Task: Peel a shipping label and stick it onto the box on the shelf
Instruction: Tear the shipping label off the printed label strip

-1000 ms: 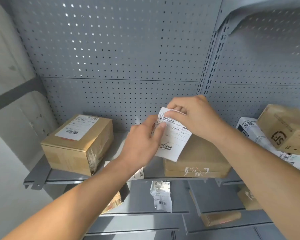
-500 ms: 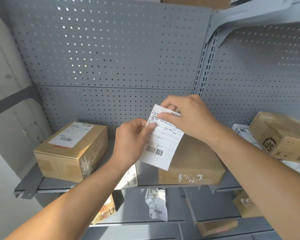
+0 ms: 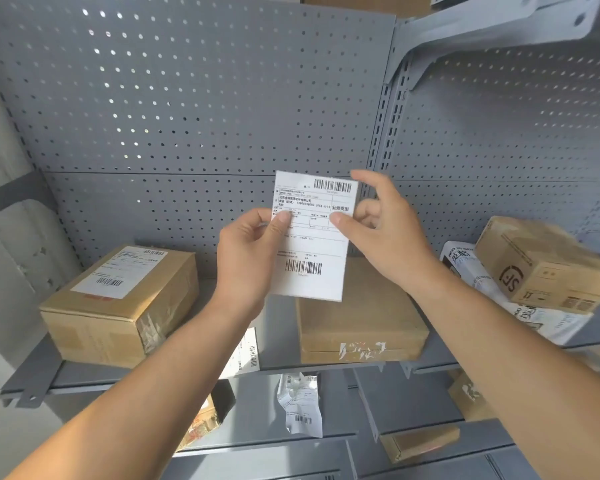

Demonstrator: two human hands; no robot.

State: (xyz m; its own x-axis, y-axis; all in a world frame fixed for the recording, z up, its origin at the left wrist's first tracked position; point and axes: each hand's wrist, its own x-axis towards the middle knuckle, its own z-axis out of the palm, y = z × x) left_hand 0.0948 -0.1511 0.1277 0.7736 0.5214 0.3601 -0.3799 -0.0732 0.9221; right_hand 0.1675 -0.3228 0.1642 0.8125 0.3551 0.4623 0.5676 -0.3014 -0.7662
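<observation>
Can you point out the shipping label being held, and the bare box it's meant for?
shipping label (image 3: pixel 310 244): head view, middle of its printed face.
bare box (image 3: pixel 359 318): head view, its plain top, below the label.

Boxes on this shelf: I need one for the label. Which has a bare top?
The middle cardboard box, below the held shipping label. The left box already wears a label.

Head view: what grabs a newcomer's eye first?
The white printed shipping label, held upright at frame centre in front of the grey perforated back panel, pinched by the left hand and right hand. Directly below it on the grey metal shelf sits a plain brown cardboard box; a taped, already labelled cardboard box sits to the left.
</observation>
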